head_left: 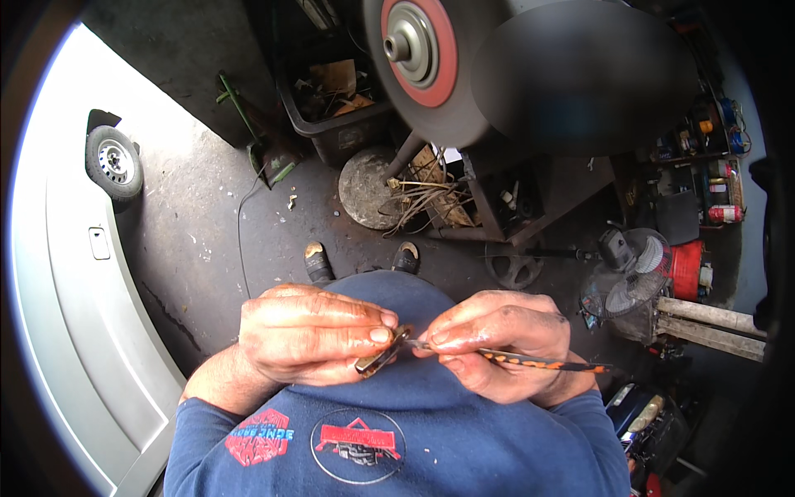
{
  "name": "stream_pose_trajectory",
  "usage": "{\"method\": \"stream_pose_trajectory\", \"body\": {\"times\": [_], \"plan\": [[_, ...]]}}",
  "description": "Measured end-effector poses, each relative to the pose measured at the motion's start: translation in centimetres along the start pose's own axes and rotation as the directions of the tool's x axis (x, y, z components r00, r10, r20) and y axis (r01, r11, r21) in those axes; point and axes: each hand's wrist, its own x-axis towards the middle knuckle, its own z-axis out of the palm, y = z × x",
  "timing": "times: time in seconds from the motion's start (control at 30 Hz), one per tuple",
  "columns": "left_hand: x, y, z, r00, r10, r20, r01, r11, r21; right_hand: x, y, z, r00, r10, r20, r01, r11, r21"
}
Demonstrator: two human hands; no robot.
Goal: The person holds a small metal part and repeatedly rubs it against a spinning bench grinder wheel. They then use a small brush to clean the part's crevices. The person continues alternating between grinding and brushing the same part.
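Note:
Both hands meet in front of my blue shirt. My left hand (310,331) pinches a small dark metal part (383,354) between thumb and fingers. My right hand (505,340) grips a thin tool with a black and orange handle (538,361) that sticks out to the right, its metal tip touching the small part. Both hands look oily. Below them my two shoes (360,261) stand on the concrete floor.
A big grinding wheel (422,50) with a red hub spins just ahead at the top. A black bin of scrap (331,99), a round metal base (368,189), a floor fan (633,277) and cluttered shelves at right. A silver car (74,273) stands left.

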Motion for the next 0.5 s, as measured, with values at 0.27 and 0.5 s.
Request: {"method": "stream_pose_trajectory", "body": {"times": [0.27, 0.5], "plan": [[0.23, 0.11, -0.04, 0.999, 0.012, 0.041, -0.012, 1.0, 0.016, 0.03, -0.01, 0.0, 1.0, 0.027, -0.005, -0.026, 0.999, 0.035], [0.2, 0.07, -0.1, 0.998, 0.036, 0.055, -0.039, 0.997, 0.067, -0.19, -0.45, -0.25, 0.994, 0.104, -0.032, -0.103, 0.994, 0.031]]}}
